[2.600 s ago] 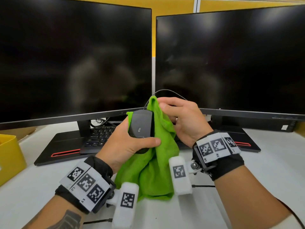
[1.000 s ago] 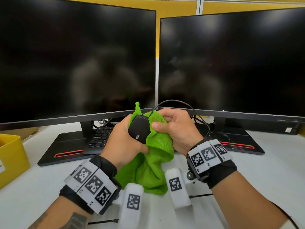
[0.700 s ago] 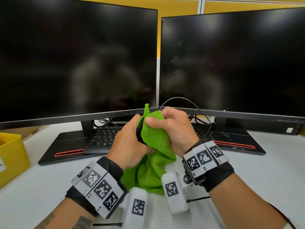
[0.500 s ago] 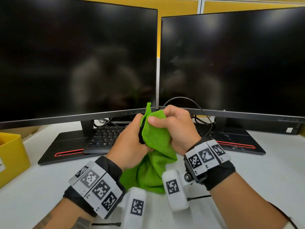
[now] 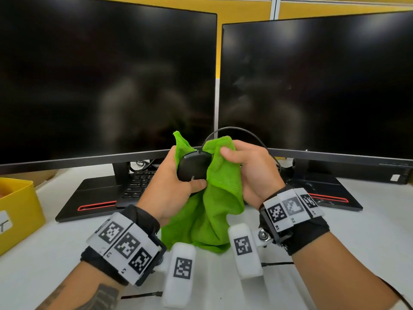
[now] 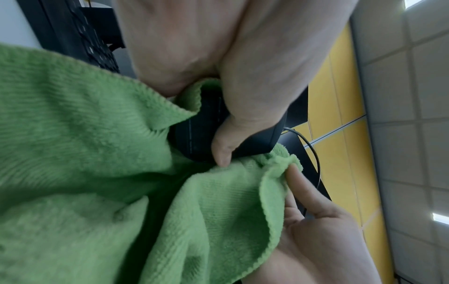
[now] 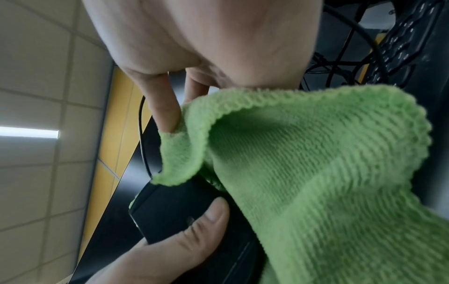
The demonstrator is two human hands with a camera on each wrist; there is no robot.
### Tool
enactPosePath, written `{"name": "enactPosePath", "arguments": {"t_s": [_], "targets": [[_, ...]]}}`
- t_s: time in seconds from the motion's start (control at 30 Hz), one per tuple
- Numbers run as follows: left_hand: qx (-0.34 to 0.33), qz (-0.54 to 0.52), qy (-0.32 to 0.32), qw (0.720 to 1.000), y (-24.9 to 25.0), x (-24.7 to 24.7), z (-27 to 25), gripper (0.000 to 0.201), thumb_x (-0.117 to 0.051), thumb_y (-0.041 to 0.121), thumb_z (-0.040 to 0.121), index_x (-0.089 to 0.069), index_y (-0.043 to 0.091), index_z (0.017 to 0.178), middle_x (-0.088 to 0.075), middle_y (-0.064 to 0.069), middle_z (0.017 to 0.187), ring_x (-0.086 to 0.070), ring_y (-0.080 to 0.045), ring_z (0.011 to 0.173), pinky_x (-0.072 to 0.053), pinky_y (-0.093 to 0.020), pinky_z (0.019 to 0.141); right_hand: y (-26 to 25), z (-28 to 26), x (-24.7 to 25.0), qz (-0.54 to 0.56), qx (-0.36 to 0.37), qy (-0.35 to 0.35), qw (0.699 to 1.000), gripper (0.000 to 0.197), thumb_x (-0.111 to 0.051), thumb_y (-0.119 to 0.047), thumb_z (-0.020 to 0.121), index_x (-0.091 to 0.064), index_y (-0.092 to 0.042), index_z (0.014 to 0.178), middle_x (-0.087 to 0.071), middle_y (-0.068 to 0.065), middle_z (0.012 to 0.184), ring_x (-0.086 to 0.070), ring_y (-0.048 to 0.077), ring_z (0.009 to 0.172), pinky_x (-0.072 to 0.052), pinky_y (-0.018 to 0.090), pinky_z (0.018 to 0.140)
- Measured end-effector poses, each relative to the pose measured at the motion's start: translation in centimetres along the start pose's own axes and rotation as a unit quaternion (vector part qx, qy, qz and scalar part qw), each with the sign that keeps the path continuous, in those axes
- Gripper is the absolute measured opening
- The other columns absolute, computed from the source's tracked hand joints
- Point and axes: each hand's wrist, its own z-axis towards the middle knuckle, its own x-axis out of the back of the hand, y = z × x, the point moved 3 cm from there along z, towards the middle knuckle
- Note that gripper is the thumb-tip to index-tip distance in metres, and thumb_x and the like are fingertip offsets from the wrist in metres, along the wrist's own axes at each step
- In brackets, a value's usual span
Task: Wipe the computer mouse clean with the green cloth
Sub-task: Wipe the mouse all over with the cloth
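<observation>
My left hand point(image 5: 174, 186) grips a black wired computer mouse point(image 5: 194, 166) held up above the desk, thumb across its lower end. The green cloth point(image 5: 214, 206) drapes from both hands and hangs down to the white desk. My right hand point(image 5: 250, 168) pinches the cloth's top edge against the mouse's right side. The left wrist view shows the left thumb on the mouse point(image 6: 252, 142) with the cloth point(image 6: 97, 163) bunched under it. In the right wrist view, the cloth point(image 7: 328, 163) folds over the mouse point(image 7: 175, 207), my right fingers holding its hem.
Two dark monitors point(image 5: 107, 81) point(image 5: 317, 86) stand close behind my hands. A black keyboard point(image 5: 138, 184) sits under the left one. The mouse cable point(image 5: 234, 130) arcs up behind the hands. A yellow bin point(image 5: 15, 211) is at the left edge.
The cloth covered the mouse half a second ago; my right hand has drawn it to the right, and the mouse's black top shows again. Both hands have stayed about in place.
</observation>
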Motion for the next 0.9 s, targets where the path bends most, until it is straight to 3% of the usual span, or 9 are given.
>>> {"name": "enactPosePath", "arguments": {"t_s": [0.1, 0.17, 0.3, 0.43, 0.53, 0.63, 0.73, 0.8, 0.9], "targets": [[-0.016, 0.005, 0.010, 1.000, 0.3, 0.1, -0.1, 0.055, -0.079, -0.012, 0.083, -0.062, 0.023, 0.122, -0.079, 0.003, 0.109, -0.077, -0.022, 0.105, -0.063, -0.047, 0.095, 0.0, -0.1, 0.2, 0.053, -0.028, 0.008, 0.998, 0.039, -0.059, -0.015, 0.090, -0.069, 0.007, 0.121, -0.067, 0.026, 0.108, -0.064, 0.039, 0.097, -0.054, 0.056, 0.093], [-0.023, 0.005, 0.013, 1.000, 0.5, 0.2, -0.1, 0.053, -0.080, -0.008, 0.086, -0.061, 0.024, 0.124, -0.079, 0.001, 0.114, -0.076, -0.020, 0.107, -0.061, -0.051, 0.098, 0.1, -0.3, 0.1, 0.086, -0.048, -0.006, 0.995, 0.048, -0.054, -0.019, 0.086, -0.067, 0.008, 0.124, -0.065, 0.027, 0.109, -0.062, 0.041, 0.097, -0.053, 0.054, 0.091], [-0.033, -0.020, -0.018, 0.999, 0.9, -0.5, -0.5, 0.041, -0.074, 0.000, 0.095, -0.057, 0.019, 0.127, -0.076, -0.012, 0.116, -0.073, -0.035, 0.112, -0.058, -0.062, 0.098, 0.4, -0.2, -0.2, 0.069, -0.043, -0.031, 0.996, 0.045, -0.045, -0.008, 0.083, -0.075, 0.000, 0.116, -0.070, 0.022, 0.107, -0.063, 0.035, 0.093, -0.059, 0.045, 0.081], [-0.002, -0.079, -0.087, 0.993, 1.5, -1.5, -1.3, 0.055, -0.074, -0.006, 0.092, -0.054, 0.020, 0.136, -0.079, -0.010, 0.113, -0.078, -0.023, 0.099, -0.066, -0.038, 0.078, 0.2, -0.2, -0.5, -0.003, 0.023, -0.005, 1.000, 0.030, -0.060, 0.009, 0.090, -0.075, -0.001, 0.113, -0.076, 0.019, 0.091, -0.071, 0.025, 0.076, -0.058, 0.033, 0.063], [0.031, -0.154, -0.125, 0.980, 1.8, -2.2, -1.6, 0.060, -0.077, -0.001, 0.083, -0.056, 0.018, 0.136, -0.078, -0.011, 0.114, -0.076, -0.031, 0.106, -0.063, -0.042, 0.083, 0.2, -0.4, -0.4, -0.015, 0.038, 0.015, 0.999, 0.028, -0.068, 0.005, 0.089, -0.073, 0.000, 0.116, -0.074, 0.026, 0.099, -0.070, 0.031, 0.084, -0.061, 0.043, 0.073], [0.081, -0.256, -0.124, 0.955, 2.0, -2.5, -1.5, 0.058, -0.066, 0.032, 0.089, -0.057, 0.016, 0.144, -0.072, -0.016, 0.131, -0.070, -0.035, 0.121, -0.060, -0.050, 0.098, 0.5, -0.4, -0.7, -0.028, 0.039, 0.032, 0.998, 0.029, -0.077, -0.002, 0.081, -0.072, 0.001, 0.109, -0.071, 0.031, 0.111, -0.068, 0.036, 0.092, -0.055, 0.057, 0.089], [0.086, -0.247, -0.105, 0.959, 2.0, -2.5, -1.4, 0.066, -0.065, 0.056, 0.095, -0.056, 0.017, 0.148, -0.070, -0.011, 0.140, -0.068, -0.029, 0.130, -0.054, -0.049, 0.109, 0.9, -0.3, -1.0, -0.078, 0.046, 0.038, 0.995, 0.015, -0.078, -0.011, 0.071, -0.074, -0.007, 0.085, -0.070, 0.023, 0.092, -0.067, 0.033, 0.087, -0.055, 0.061, 0.091], [0.083, -0.242, -0.092, 0.962, 2.0, -2.6, -1.4, 0.067, -0.065, 0.057, 0.090, -0.057, 0.023, 0.147, -0.074, -0.004, 0.135, -0.072, -0.023, 0.124, -0.055, -0.045, 0.107, 0.9, -0.2, -1.0, -0.077, 0.038, 0.030, 0.996, 0.007, -0.071, 0.001, 0.082, -0.072, -0.005, 0.084, -0.069, 0.022, 0.092, -0.068, 0.034, 0.088, -0.054, 0.063, 0.094], [0.065, -0.232, -0.067, 0.968, 2.2, -2.5, -1.4, 0.059, -0.063, 0.052, 0.090, -0.061, 0.024, 0.142, -0.077, -0.002, 0.129, -0.073, -0.020, 0.122, -0.052, -0.046, 0.111, 0.7, 0.0, -0.7, -0.036, 0.020, 0.004, 0.999, 0.024, -0.050, 0.021, 0.088, -0.066, 0.003, 0.093, -0.067, 0.024, 0.095, -0.068, 0.034, 0.089, -0.057, 0.058, 0.092]]}}
